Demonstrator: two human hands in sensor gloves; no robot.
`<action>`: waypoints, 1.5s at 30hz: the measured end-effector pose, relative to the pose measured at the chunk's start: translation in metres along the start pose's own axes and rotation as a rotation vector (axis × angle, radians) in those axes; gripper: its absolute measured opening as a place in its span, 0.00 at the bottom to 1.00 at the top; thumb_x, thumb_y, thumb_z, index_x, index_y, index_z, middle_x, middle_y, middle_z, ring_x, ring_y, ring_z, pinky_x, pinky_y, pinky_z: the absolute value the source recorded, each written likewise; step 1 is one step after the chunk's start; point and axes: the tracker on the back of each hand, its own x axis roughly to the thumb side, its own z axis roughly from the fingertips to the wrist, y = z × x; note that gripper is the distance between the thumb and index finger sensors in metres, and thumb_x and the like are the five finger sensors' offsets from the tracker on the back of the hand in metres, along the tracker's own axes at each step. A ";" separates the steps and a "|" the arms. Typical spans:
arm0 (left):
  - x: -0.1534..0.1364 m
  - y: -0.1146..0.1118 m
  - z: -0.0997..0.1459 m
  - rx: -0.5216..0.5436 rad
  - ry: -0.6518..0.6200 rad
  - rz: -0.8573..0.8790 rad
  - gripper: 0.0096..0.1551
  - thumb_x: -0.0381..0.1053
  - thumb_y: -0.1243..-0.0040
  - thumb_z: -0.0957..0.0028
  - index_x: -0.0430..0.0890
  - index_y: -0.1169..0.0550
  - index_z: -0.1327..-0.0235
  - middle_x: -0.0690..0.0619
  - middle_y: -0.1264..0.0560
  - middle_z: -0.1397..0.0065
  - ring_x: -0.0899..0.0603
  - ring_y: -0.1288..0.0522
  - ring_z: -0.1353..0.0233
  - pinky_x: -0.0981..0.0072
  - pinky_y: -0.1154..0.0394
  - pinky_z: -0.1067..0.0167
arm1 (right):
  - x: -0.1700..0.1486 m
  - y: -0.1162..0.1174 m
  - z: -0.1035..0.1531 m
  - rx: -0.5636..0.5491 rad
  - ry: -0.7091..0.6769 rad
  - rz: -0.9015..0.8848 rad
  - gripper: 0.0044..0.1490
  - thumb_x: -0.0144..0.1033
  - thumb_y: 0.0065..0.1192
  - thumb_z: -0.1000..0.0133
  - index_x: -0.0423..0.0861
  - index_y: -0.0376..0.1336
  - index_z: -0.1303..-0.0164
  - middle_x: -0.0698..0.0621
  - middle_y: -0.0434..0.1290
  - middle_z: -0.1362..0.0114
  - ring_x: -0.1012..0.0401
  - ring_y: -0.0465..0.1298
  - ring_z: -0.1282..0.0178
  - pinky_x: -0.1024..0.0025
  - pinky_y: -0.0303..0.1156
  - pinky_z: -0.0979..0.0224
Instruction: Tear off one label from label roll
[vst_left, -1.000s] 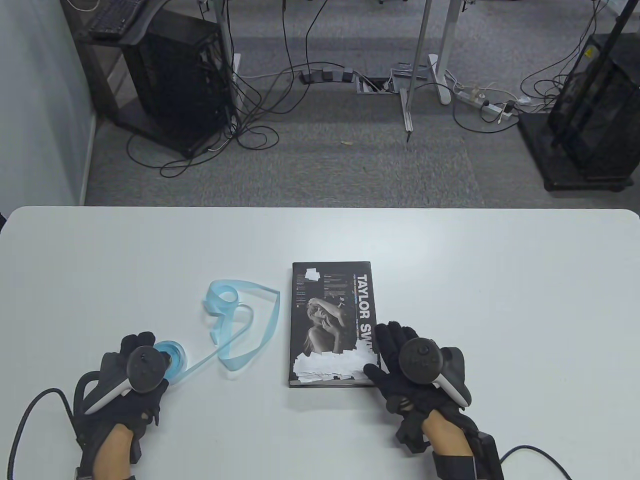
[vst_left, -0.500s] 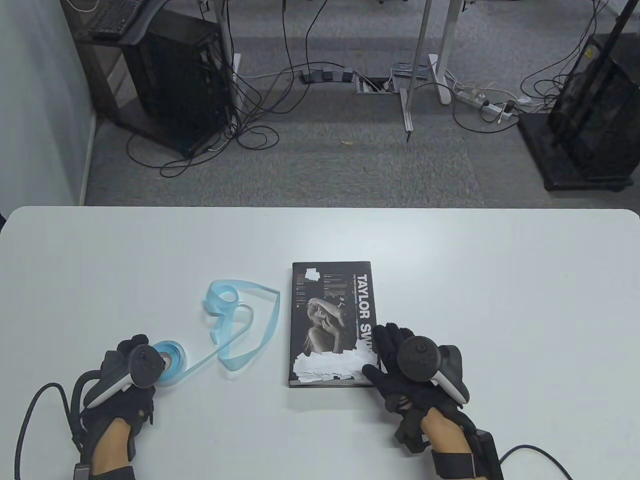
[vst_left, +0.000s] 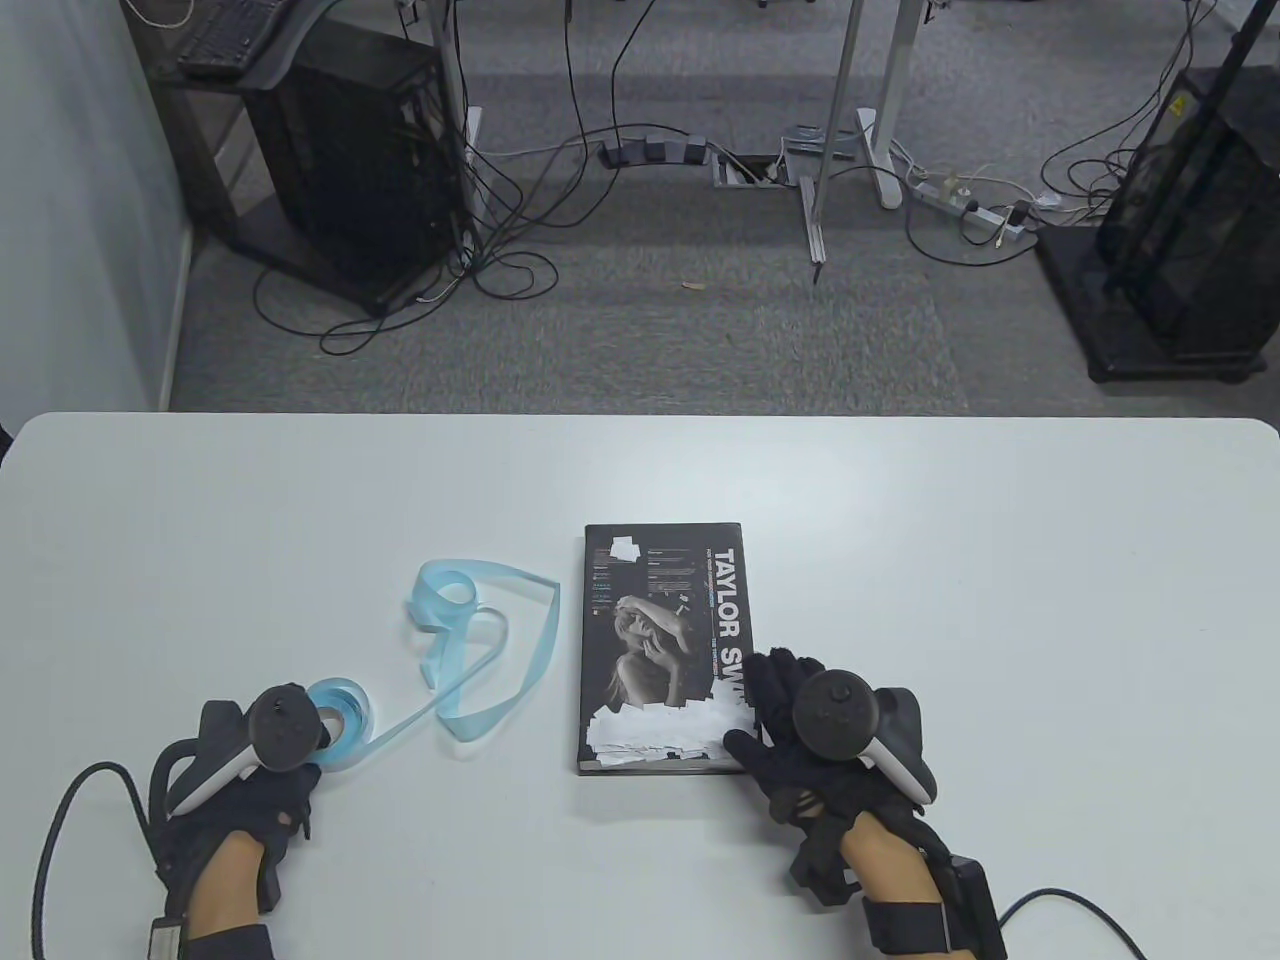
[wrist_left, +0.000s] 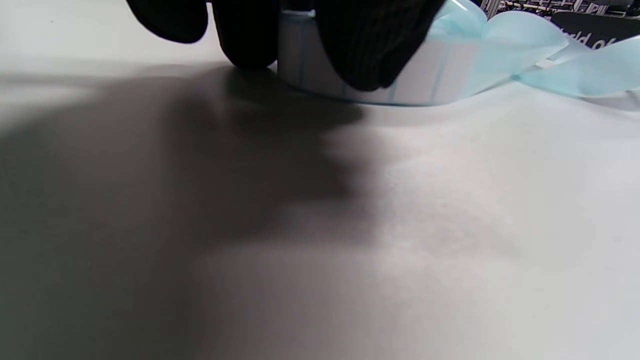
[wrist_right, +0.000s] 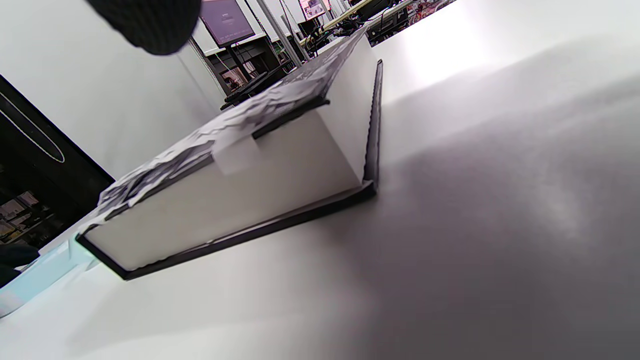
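On the white table (vst_left: 900, 520), near its front left, the label roll (vst_left: 345, 722) lies flat, its pale blue backing strip (vst_left: 500, 640) trailing away in loose curls toward the book (vst_left: 662, 640). The left hand (vst_left: 255, 765) rests on the roll's near-left side; the left wrist view shows gloved fingers (wrist_left: 372, 45) curled down over the roll's (wrist_left: 430, 75) outer wall, touching it, so the hand grips the roll from above. White labels with thin blue lines between them show on that wall.

The book lies flat at the table's middle, cover up, with torn white labels (vst_left: 665, 730) stuck over its near end. The right hand (vst_left: 815, 735) lies on the book's near right corner, fingers fairly flat and close together, pressing the cover. From the right wrist view only one fingertip (wrist_right: 150, 22) shows at the top edge, above the book's (wrist_right: 240, 200) page block, and one label (wrist_right: 235, 150) folds over the cover's edge.
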 end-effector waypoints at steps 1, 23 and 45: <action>0.001 0.000 0.000 0.004 -0.008 -0.001 0.30 0.48 0.38 0.49 0.46 0.30 0.33 0.44 0.51 0.16 0.39 0.36 0.20 0.41 0.38 0.28 | 0.000 0.000 0.000 0.001 -0.001 0.000 0.48 0.59 0.58 0.50 0.57 0.43 0.23 0.45 0.44 0.17 0.42 0.45 0.16 0.30 0.35 0.24; 0.095 0.036 0.030 0.129 -0.377 0.060 0.32 0.55 0.39 0.53 0.39 0.25 0.39 0.42 0.42 0.19 0.35 0.26 0.29 0.38 0.33 0.32 | 0.051 0.019 0.013 0.001 -0.196 0.038 0.47 0.59 0.59 0.50 0.56 0.47 0.24 0.45 0.46 0.17 0.42 0.48 0.16 0.31 0.40 0.23; 0.146 0.035 0.051 0.079 -0.639 0.207 0.32 0.56 0.40 0.52 0.39 0.25 0.39 0.42 0.39 0.20 0.35 0.24 0.30 0.39 0.32 0.33 | 0.145 0.074 0.038 -0.236 -0.479 -0.027 0.38 0.51 0.70 0.53 0.44 0.66 0.36 0.39 0.70 0.29 0.42 0.75 0.32 0.42 0.67 0.31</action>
